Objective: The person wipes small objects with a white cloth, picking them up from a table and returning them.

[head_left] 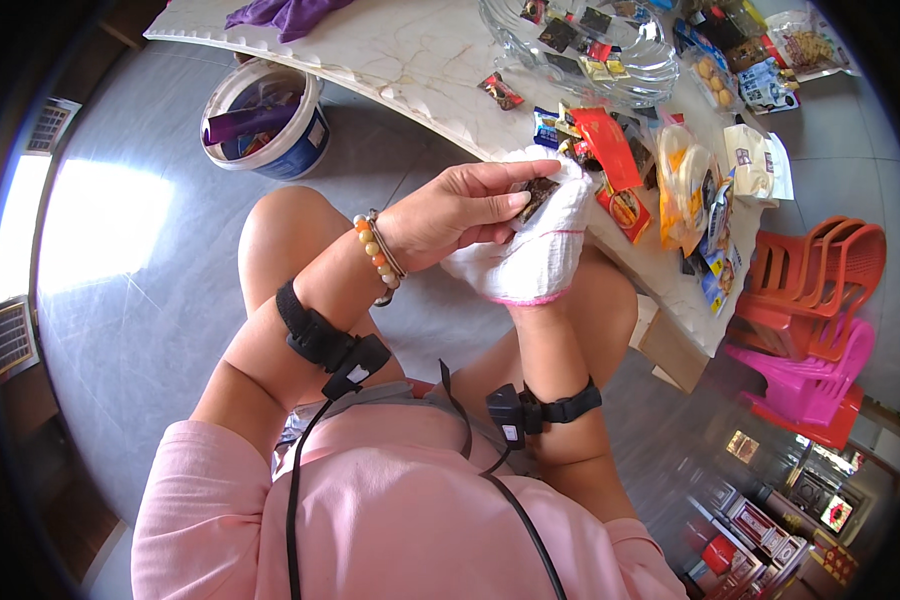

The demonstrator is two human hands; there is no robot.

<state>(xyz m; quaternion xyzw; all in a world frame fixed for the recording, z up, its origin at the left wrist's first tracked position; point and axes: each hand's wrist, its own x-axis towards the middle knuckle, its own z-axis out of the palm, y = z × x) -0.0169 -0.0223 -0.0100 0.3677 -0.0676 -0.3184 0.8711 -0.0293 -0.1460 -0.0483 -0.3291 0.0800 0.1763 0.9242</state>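
Small dark item (540, 194), partly hidden, sits betw. both hands just in front of the bench (400, 65) edge; L hand (470, 200), bare & mostly closed, has its thumb pressed on it, index stretched to the white glove (528, 262) on the R hand (567, 215), which curls round the item's other side. On the bench nearby: red packet (608, 150), orange-&-clear bag (681, 185), w/ glass bowl (660, 85) of small wrapped bits (595, 20) further back. On floor (180, 330): white-&-blue bucket (316, 135) w/ purple thing (252, 124) at L, stacked orange chairs (815, 285) & pink chair (820, 375) at R
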